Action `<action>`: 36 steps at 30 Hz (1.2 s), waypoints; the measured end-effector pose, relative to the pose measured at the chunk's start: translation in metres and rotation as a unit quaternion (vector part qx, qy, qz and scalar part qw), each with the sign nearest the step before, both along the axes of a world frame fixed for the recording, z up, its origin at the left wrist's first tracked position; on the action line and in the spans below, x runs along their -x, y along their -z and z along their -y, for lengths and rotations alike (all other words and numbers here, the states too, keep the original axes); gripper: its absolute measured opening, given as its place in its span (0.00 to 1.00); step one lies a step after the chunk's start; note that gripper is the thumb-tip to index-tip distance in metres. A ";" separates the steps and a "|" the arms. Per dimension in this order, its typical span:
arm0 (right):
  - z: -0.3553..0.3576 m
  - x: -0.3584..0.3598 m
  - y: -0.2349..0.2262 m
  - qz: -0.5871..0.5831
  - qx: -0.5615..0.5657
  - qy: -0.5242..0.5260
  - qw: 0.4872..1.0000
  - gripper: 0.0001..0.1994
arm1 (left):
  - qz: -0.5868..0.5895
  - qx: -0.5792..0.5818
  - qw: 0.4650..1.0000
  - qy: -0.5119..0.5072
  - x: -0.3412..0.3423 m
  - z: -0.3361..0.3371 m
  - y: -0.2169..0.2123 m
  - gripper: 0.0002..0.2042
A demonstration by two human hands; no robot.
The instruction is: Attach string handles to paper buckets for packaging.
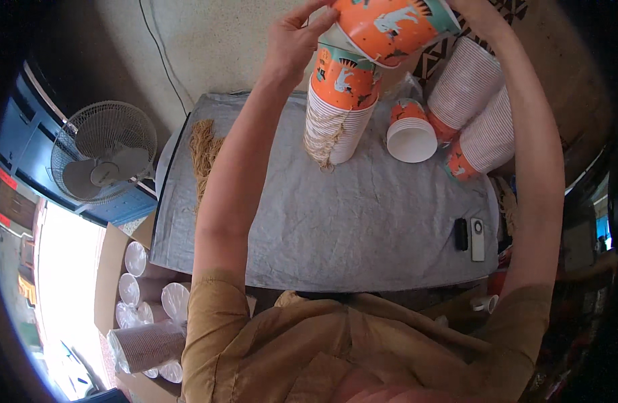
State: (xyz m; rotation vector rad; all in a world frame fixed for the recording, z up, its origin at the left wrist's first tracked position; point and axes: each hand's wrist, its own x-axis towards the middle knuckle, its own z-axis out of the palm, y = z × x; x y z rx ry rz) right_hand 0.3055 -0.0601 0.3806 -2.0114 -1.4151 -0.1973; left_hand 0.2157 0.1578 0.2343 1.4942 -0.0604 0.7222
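Observation:
Up at the top edge, an orange paper bucket [393, 30] with a green band and a printed animal pattern is held tilted between my hands. My left hand [301, 40] grips its left side, with the thumb toward the rim. My right hand [473, 12] is at its right end; the picture's edge cuts it off and its fingers are mostly hidden. Right below the bucket stands a tall upright stack of matching paper buckets [342, 124], white rims showing, with tan strings [328, 144] hanging down its front.
A short bucket stack [412, 141] lies tipped, beside taller wrapped stacks [465, 84] at right. A tan string bundle [205, 144] lies on the grey-covered table [336, 221]. A black object [461, 234] and a white remote [477, 240] sit front right. Left are a fan [104, 154] and a carton [107, 269] of wrapped stacks.

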 end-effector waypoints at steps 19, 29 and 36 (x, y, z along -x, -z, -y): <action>-0.065 -0.084 0.053 -0.116 0.171 0.057 0.977 0.49 | 0.008 0.049 0.999 -0.023 -0.040 -0.030 0.109 0.26; -0.058 -0.070 0.055 -0.277 0.193 -0.162 0.927 0.43 | -0.060 0.045 0.997 -0.011 -0.026 -0.030 0.133 0.26; -0.077 -0.047 0.071 -0.086 0.154 0.073 0.982 0.36 | 0.002 0.034 0.998 -0.045 -0.021 -0.004 0.166 0.34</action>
